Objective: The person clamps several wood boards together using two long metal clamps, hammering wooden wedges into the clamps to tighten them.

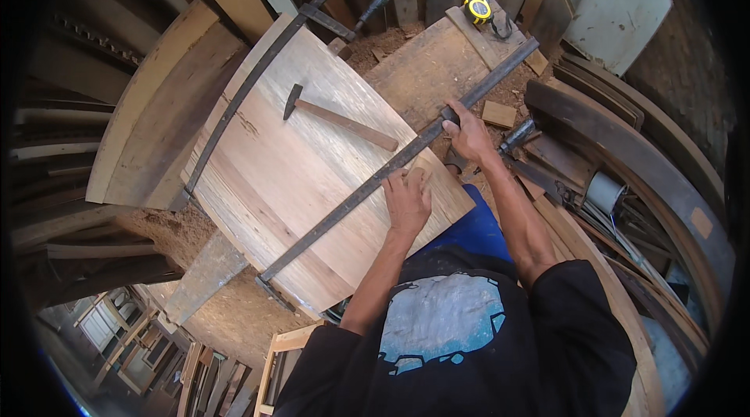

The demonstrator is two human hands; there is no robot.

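Observation:
A wide panel of pale boards (pixel 273 159) lies in front of me, with a long metal bar clamp (pixel 336 214) across its near part. My right hand (pixel 469 136) is closed on that clamp at its sliding jaw, by the panel's right edge. The clamp's dark screw handle (pixel 517 136) sticks out beyond the wrist. My left hand (pixel 408 202) rests just below the bar, fingers curled around a small wood block (pixel 420 170) at the panel surface. A second bar clamp (pixel 254 77) spans the panel's far part. Between the clamps lies a hammer (pixel 344 125) with a wooden handle.
A yellow and black tape measure (pixel 477 10) sits on a wood strip on the sawdust-strewn bench (pixel 426 65). A loose wood block (pixel 498 114) lies near my right wrist. Curved boards (pixel 168 108) stand at the left; planks and frame pieces (pixel 625 128) crowd the right.

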